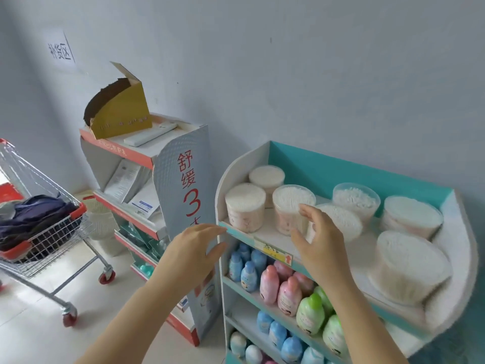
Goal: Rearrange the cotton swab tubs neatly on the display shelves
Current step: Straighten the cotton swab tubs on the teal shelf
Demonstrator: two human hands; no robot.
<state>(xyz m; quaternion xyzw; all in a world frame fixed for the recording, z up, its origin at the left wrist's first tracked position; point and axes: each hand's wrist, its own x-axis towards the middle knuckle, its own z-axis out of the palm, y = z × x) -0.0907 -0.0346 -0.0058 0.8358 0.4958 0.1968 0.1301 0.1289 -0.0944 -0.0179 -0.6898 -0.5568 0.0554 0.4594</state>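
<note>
Several clear round tubs of cotton swabs stand on the white top shelf (270,227) of a teal-backed display. One tub (244,206) is at the front left, another (266,177) behind it, and a third (291,203) in the middle. A tilted tub (341,220) leans behind my right hand. More tubs (355,199) (412,216) sit further right, and a big tub (409,269) lies tilted at the front right. My right hand (319,243) hovers with spread fingers just in front of the middle tub, gripping nothing. My left hand (195,248) is open near the shelf's left front corner.
Lower shelves hold blue, pink and green bottles (273,282). A red-and-grey cardboard stand (181,195) with a torn yellow box (118,109) on top is immediately left of the shelf. A shopping cart (39,227) with dark cloth stands at far left on the tiled floor.
</note>
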